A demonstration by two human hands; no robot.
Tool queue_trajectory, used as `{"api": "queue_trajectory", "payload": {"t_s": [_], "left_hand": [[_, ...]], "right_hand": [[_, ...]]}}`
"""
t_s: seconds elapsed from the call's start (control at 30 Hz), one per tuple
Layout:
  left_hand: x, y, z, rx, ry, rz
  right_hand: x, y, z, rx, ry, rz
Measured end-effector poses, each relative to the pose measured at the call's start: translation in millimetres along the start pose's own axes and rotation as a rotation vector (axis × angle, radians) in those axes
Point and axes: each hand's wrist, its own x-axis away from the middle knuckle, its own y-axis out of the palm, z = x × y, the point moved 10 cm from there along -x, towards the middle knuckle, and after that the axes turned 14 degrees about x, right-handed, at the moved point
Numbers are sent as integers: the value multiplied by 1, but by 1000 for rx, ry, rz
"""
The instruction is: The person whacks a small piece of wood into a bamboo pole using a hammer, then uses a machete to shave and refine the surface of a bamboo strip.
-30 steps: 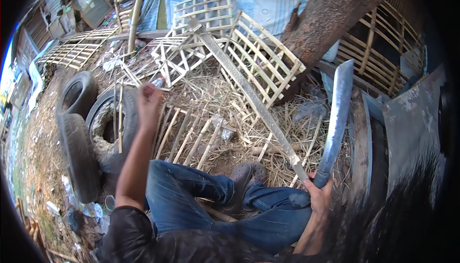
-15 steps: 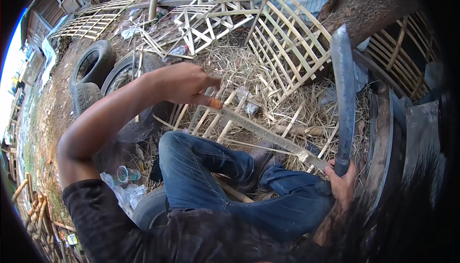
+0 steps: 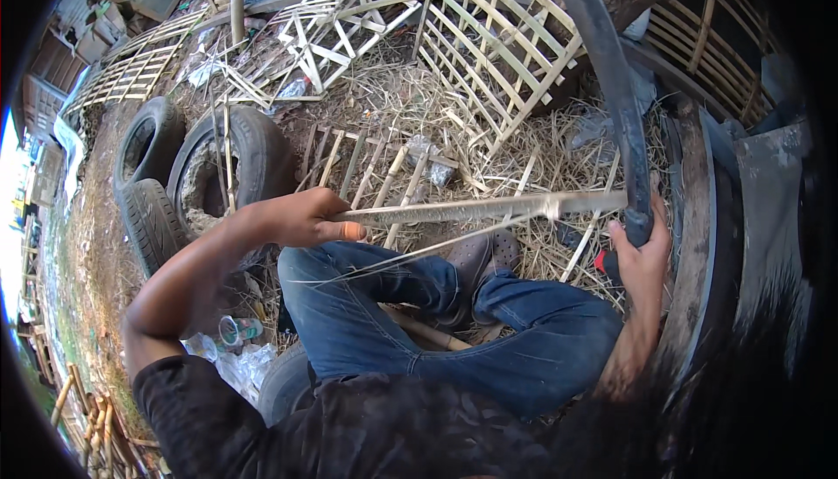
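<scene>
My left hand (image 3: 312, 217), its thumb wrapped in an orange band, is closed round the left end of a bamboo strip (image 3: 445, 211). The strip lies nearly level above my legs. From a pale shaved spot near its right end, a thin bamboo sliver (image 3: 419, 254) hangs off toward my left knee. My right hand (image 3: 644, 256) grips a machete (image 3: 611, 68) by its dark handle, the long blade upright and pointing away from me. The strip's right end meets the lower part of the blade; whether it touches is hard to tell. Something red and black shows beside my right hand.
Beyond my feet, bamboo sticks (image 3: 406, 186) and shavings (image 3: 532, 165) cover the ground. A woven bamboo lattice panel (image 3: 497, 51) stands farther off. Old tyres (image 3: 266, 151) lie at the left, a plastic cup (image 3: 234, 330) nearer me. Wooden planks (image 3: 698, 217) run along the right.
The bamboo strip has swung from slanting to nearly level. My left hand has come down and nearer, and my right hand has lifted away from me with the machete.
</scene>
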Motion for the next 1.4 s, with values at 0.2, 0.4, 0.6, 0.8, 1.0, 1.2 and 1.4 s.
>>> {"api": "queue_trajectory", "payload": {"t_s": [0.2,0.4,0.6,0.8,1.0,1.2,1.4], "left_hand": [[-46,26,-33,736,-38,28],[-112,66,12,1302,120,-34],[-141,71,70,1532,360,73],[-151,72,97,1928,475,-65],[-130,111,92,2089,374,-20],[-98,141,121,2052,306,-208],[-87,156,128,1758,185,-310]], "right_hand": [[18,-9,11,83,149,114],[43,24,-21,-215,143,-124],[59,48,-63,-406,-35,-315],[61,41,-87,-307,-219,-245],[58,51,-69,-173,-190,-191],[42,41,-45,35,-140,-108],[20,29,-15,180,-98,1]]}}
